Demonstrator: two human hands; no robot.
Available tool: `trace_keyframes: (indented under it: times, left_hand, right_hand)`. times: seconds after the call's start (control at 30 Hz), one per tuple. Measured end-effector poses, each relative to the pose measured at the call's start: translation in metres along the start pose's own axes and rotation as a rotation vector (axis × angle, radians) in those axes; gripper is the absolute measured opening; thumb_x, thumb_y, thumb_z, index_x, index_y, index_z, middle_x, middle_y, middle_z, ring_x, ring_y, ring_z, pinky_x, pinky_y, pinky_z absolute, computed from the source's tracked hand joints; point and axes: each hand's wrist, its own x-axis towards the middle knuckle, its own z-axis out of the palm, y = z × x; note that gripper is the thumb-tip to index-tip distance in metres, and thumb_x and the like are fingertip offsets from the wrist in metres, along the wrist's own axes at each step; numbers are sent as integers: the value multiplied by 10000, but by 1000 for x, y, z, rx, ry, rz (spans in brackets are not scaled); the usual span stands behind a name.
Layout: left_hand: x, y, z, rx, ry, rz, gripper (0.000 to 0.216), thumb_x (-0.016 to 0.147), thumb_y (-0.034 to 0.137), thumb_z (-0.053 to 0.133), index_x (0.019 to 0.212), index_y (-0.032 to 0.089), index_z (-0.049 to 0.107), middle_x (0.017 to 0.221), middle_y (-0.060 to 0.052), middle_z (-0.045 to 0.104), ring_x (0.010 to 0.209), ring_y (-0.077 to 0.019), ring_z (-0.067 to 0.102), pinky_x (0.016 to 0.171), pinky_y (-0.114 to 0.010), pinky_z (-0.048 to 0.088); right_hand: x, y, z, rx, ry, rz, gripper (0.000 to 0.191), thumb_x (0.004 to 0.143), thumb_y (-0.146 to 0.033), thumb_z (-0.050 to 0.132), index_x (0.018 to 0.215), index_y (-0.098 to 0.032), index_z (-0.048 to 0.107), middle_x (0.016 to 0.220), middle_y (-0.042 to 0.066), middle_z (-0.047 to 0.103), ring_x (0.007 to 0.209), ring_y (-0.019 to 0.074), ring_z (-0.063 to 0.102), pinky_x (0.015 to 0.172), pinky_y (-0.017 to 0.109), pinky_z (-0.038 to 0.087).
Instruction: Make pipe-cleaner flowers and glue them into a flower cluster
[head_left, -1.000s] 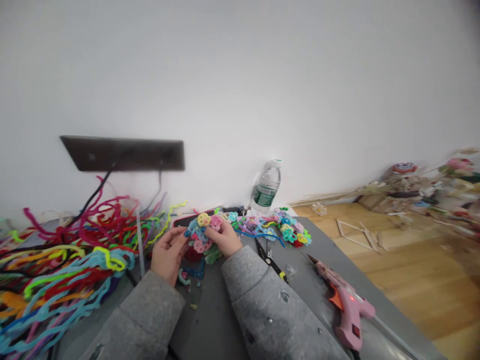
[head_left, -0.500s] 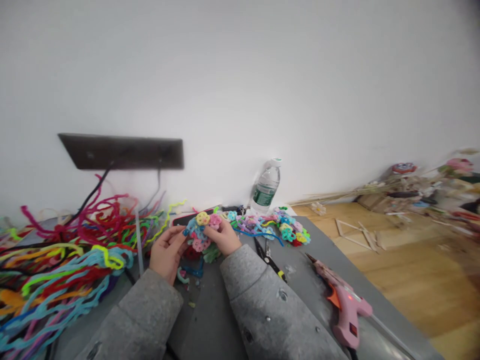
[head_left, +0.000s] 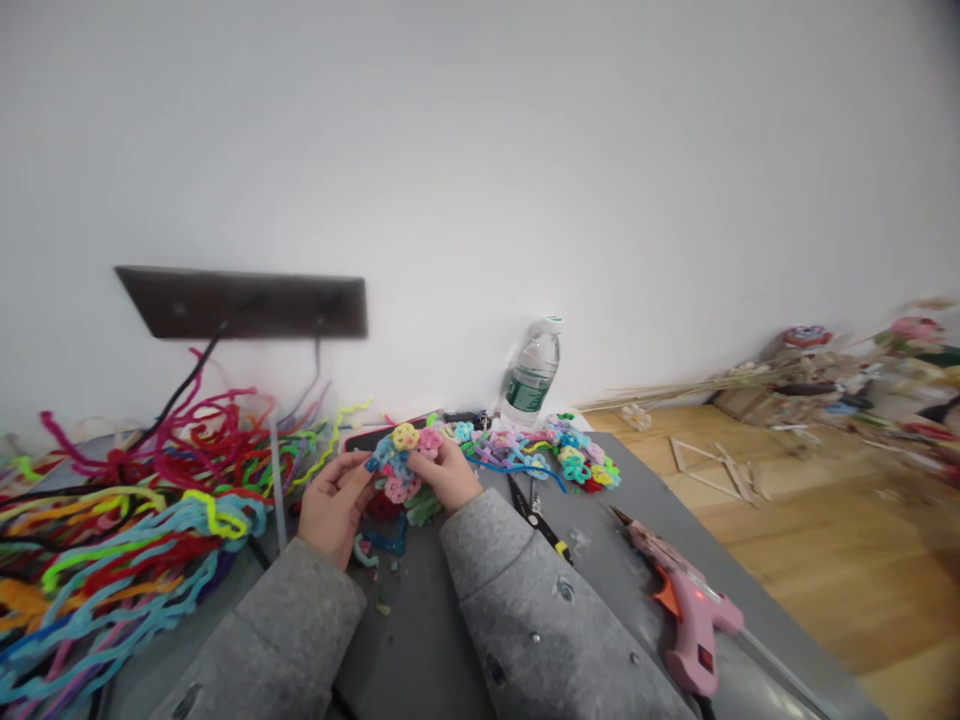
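Between my two hands is a cluster of pipe-cleaner flowers in yellow, pink, light blue and red. My left hand pinches its left side, with a dark blue bit at the fingertips. On the right side, my right hand grips the same cluster, thumb on top near a pink flower. Under and just in front of the hands lie blue and teal pipe-cleaner scraps. More small pipe-cleaner flowers lie in a heap to the right, in several colours.
Loose pipe cleaners fill the left side of the grey table. A water bottle stands at the wall. Black-and-yellow pliers or scissors lie right of my hand, and a pink glue gun further right. Wooden sticks rest on the floor.
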Motion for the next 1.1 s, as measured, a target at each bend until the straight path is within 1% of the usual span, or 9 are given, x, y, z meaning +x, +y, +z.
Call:
trace_keyframes:
  times: [0.2, 0.57, 0.8, 1.1]
  left_hand:
    - [0, 0, 1, 8, 0, 2, 405, 365, 281, 862, 688, 137, 665, 587, -3, 681, 542, -100, 620, 490, -155, 493]
    - [0, -1, -1, 9, -5, -1, 397, 376, 273, 858, 694, 135, 665, 591, -10, 681, 543, -108, 618, 499, -170, 496]
    - [0, -1, 0, 11, -3, -1, 404, 374, 275, 860, 699, 137, 663, 593, -6, 682, 550, -103, 621, 497, -159, 497]
    - [1, -1, -2, 26, -6, 14, 376, 399, 274, 846, 696, 135, 662, 606, -18, 679, 555, -125, 630, 501, -185, 497]
  right_hand:
    - [1, 3, -3, -7, -33, -13, 239, 630, -283, 698, 839, -180, 644, 832, 31, 704, 770, 177, 638, 772, 338, 503]
    - [0, 0, -2, -19, -18, -7, 234, 620, -269, 698, 828, -178, 641, 819, 28, 699, 762, 178, 634, 766, 339, 500]
    - [0, 0, -1, -9, -13, 2, 249, 607, -278, 705, 823, -175, 638, 817, 28, 698, 763, 176, 635, 781, 341, 493]
    - [0, 2, -3, -21, -22, -4, 231, 629, -275, 688, 834, -182, 640, 831, 22, 701, 778, 176, 639, 774, 336, 505]
